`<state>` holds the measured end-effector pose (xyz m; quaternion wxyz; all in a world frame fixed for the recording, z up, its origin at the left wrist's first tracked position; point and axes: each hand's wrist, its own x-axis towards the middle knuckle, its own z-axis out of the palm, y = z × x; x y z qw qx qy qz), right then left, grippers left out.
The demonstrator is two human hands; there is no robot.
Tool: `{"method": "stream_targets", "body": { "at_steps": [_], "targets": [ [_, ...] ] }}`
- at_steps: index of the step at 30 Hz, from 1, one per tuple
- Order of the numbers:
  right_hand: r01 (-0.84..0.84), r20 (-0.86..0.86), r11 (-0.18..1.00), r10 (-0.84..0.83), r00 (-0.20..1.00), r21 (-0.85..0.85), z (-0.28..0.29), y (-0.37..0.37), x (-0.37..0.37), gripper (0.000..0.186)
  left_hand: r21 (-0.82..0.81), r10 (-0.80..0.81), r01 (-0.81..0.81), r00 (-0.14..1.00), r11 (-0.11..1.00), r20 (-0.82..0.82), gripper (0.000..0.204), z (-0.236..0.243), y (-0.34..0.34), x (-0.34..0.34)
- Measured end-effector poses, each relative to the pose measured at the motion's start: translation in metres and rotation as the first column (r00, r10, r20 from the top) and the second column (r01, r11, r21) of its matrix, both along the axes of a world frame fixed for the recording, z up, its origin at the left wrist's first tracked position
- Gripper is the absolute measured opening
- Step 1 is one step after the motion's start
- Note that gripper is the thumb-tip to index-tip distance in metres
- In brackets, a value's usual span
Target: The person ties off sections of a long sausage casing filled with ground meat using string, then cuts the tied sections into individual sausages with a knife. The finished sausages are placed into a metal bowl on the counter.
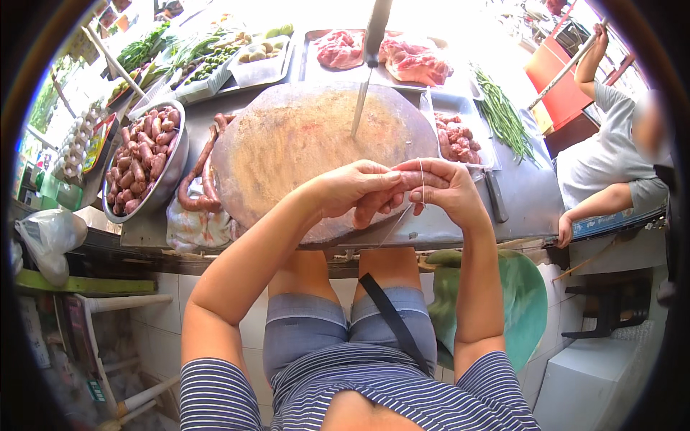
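My left hand and my right hand meet over the near right edge of a round wooden chopping board. Between them they hold a short pinkish sausage, the left fingers pinching one end and the right fingers curled round the other. A thin white string crosses the sausage at my right fingers, and a loose strand hangs below. Beyond my hands a knife stands upright, its tip in the board. Left of the board lies a long, unsegmented sausage, partly on a stained cloth.
At left is a metal bowl heaped with sausages. Meat trays stand behind the board; a tray of cut meat, green beans and another knife lie right. Vegetables and eggs fill the far left. A person stands at right.
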<state>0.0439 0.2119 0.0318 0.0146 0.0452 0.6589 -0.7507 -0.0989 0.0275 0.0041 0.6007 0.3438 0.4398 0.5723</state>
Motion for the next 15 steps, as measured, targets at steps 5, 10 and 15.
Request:
{"method": "stream_targets", "body": {
  "at_steps": [5,10,15],
  "targets": [
    [-0.001,-0.048,1.0,0.0,0.999,-0.03,-0.007,0.007,-0.004,0.044,-0.034,0.131,-0.129,0.989,0.991,0.062,0.035,-0.009,0.005,0.001],
    [0.152,-0.099,0.985,-0.144,0.985,0.083,-0.006,-0.013,-0.008,0.048,-0.134,0.35,-0.35,0.936,0.927,-0.021,0.031,-0.01,0.009,0.015],
    [0.466,-0.59,0.502,0.115,0.799,0.729,0.012,-0.037,0.007,0.034,-0.048,0.357,-0.354,0.923,0.934,0.144,0.023,0.002,-0.006,0.019]
  ]
}}
